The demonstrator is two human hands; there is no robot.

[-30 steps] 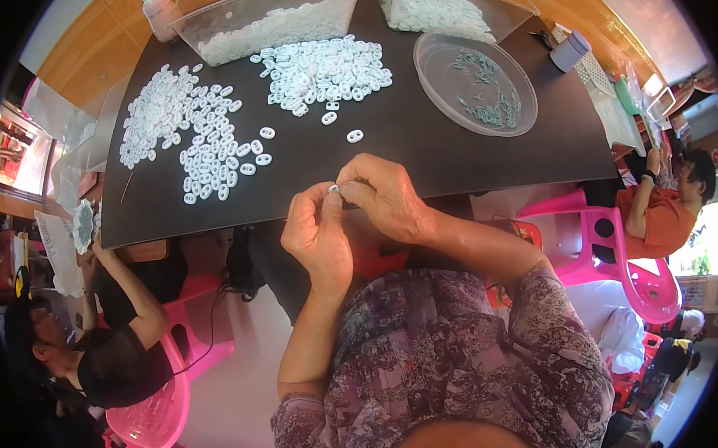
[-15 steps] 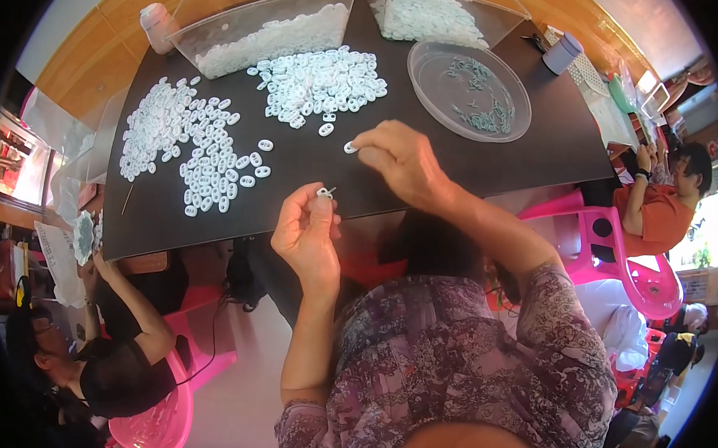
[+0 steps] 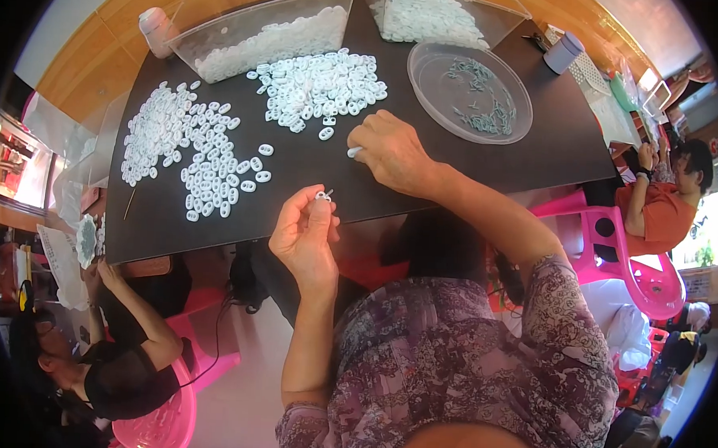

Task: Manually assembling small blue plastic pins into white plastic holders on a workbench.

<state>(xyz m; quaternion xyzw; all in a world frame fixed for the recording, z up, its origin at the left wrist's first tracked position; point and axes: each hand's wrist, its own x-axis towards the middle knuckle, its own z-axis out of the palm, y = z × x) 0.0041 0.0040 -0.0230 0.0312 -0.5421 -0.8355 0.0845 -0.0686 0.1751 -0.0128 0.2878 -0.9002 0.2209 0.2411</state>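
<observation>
My left hand (image 3: 304,242) is near the table's front edge, thumb and fingertips closed on a small white two-holed oval piece (image 3: 322,196) with a thin greyish pin sticking up from it. Farther right and forward, my right hand (image 3: 394,152) hovers over or rests on the dark tabletop. Its fingers are curled in a pinch around another white oval piece (image 3: 352,152), of which only an edge shows. A heap of white oval pieces (image 3: 321,90) spreads beyond it, one piece (image 3: 325,133) lying loose. At left are more such pieces (image 3: 159,131).
Clear plastic bins (image 3: 263,44) of white pieces stand at the table's back. A round clear lid (image 3: 417,90) holds small grey-green pins. A pink bottle (image 3: 155,31) and a grey jar (image 3: 563,53) stand near the back. Other people (image 3: 128,374) sit on pink chairs (image 3: 652,289) at both sides.
My right hand has turned and its fingers have curled in more, hiding more of the white piece. My left hand stays almost in place with its piece.
</observation>
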